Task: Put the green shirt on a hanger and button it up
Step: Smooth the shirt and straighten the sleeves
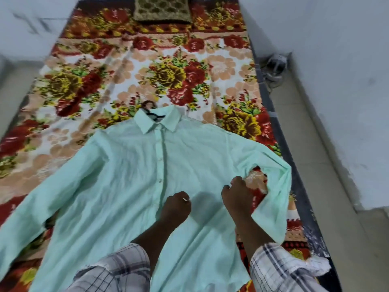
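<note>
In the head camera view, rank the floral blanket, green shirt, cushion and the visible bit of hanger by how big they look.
1. floral blanket
2. green shirt
3. cushion, farther away and cut off by the top edge
4. hanger, mostly hidden inside the collar

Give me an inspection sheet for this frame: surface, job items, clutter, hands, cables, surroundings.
Surface: floral blanket, rumpled.
Job's things: shirt flat, front up, placket looks closed above the hands; hanger hook pokes out at the collar.
Clutter: cushion at the far end.
Grippers: left hand and right hand curled on the shirt front; grip hidden.
Cables: cords by a grey device, right of the blanket.
Surroundings: white walls, pale floor.
</note>
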